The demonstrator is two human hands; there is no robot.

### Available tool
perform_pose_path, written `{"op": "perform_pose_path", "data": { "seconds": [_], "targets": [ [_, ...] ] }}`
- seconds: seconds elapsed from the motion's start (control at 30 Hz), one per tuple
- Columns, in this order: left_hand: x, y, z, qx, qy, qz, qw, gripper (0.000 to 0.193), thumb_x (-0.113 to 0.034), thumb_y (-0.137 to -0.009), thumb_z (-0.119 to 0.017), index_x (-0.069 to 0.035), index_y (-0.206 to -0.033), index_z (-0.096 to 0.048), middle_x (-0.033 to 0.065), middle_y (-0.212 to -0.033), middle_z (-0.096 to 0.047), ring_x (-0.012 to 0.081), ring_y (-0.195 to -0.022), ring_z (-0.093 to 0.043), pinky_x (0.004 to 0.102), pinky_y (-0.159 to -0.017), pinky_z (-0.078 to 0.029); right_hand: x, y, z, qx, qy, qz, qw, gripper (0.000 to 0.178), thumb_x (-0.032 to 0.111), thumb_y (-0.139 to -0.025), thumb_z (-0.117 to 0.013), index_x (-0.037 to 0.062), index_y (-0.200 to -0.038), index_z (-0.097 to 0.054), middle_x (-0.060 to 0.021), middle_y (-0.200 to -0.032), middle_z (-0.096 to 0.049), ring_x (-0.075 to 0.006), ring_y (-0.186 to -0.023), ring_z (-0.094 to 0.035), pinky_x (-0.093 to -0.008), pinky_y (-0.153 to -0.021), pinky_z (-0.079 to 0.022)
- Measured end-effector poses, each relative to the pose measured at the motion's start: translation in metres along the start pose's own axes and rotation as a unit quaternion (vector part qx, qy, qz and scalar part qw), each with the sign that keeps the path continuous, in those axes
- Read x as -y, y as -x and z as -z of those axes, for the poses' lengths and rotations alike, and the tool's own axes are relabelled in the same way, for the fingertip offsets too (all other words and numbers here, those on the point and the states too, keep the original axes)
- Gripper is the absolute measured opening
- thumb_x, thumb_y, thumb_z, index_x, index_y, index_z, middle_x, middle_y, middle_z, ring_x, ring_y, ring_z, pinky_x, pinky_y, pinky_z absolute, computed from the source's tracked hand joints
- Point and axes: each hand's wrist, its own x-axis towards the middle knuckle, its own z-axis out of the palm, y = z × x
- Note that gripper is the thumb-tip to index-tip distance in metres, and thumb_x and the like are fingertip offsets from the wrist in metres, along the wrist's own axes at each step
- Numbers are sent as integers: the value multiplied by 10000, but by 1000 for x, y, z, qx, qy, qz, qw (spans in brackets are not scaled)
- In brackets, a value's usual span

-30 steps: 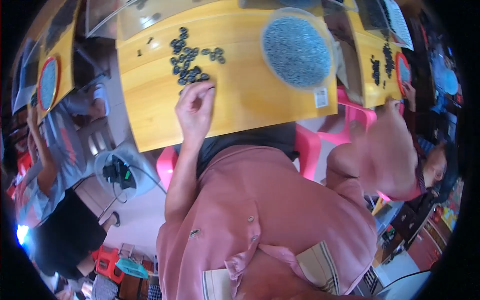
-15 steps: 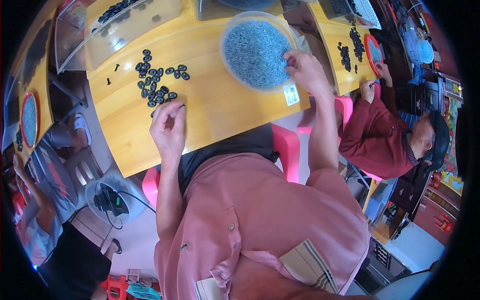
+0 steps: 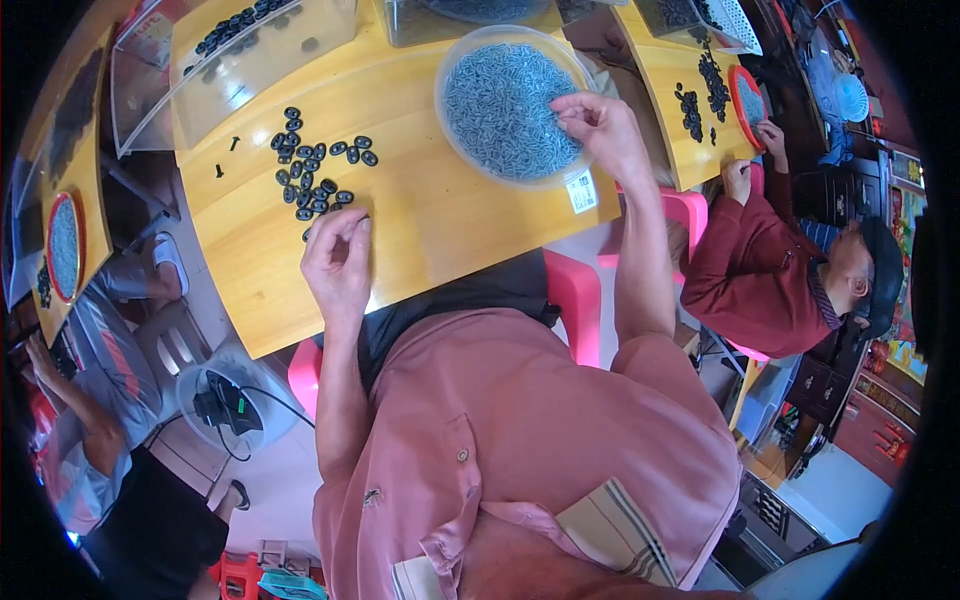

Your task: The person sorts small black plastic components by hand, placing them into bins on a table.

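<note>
A round clear bowl (image 3: 447, 135) on the table holds a heap of small blue-grey metal pieces (image 3: 505, 105), perhaps screws or pins. My right hand (image 3: 608, 135) reaches over its right side, thumb and forefinger bent together against the heap; whatever is between the fingertips is too small to name. Near the table's front edge, my left hand (image 3: 338, 262) is closed in a pinch, with a tiny dark bit showing at the fingertips. Just beyond it lies a loose group of black oval pieces (image 3: 305, 168) with holes. Part of the group is hidden behind that hand.
Two small black pieces (image 3: 219, 171) lie at the left of the wooden table (image 3: 420, 240). A clear bin (image 3: 250, 75) with more black parts stands at the far left, another clear bin (image 3: 410, 22) behind the bowl. A co-worker (image 3: 760, 270) sits right; another person (image 3: 95, 400) is left.
My right hand has moved slightly left, further over the heap in the bowl. The left hand keeps its pinch in nearly the same place.
</note>
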Motion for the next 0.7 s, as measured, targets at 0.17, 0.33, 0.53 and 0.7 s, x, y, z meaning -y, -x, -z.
{"op": "perform_pose_path", "data": {
  "seconds": [0.17,0.33,0.53,0.7],
  "targets": [
    [-1,0,-2,-2,14,4,1000,112,35,-845,-670,0,-950,-685,26,-915,-605,74,-760,-512,200,-683,-430,5,1,1,29,-53,-33,998,214,-21,-840,-627,14,-1038,-700,-19,-833,-675,-87,-719,-604,-218,-679,-488],
    [1,1,-2,-3,-1,-13,1000,120,45,-842,-669,-1,-952,-682,25,-910,-604,74,-759,-512,199,-678,-430,11,7,6,-30,20,-25,999,191,41,-823,-680,27,-1012,-704,-24,-797,-683,-80,-676,-578,-249,-644,-476],
    [1,1,-3,1,2,-11,1000,126,48,-837,-672,0,-954,-681,28,-910,-606,78,-758,-516,200,-681,-431,17,22,9,30,99,-2,995,129,61,-784,-681,28,-908,-681,-139,-823,-683,-253,-703,-654,-366,-666,-492],
    [1,1,-3,3,-6,-14,1000,125,44,-839,-672,-3,-954,-684,28,-907,-606,78,-761,-521,198,-679,-431,13,22,0,5,182,20,983,122,88,-772,-695,38,-881,-675,-141,-823,-677,-317,-743,-649,-397,-698,-496]
  ]
}}
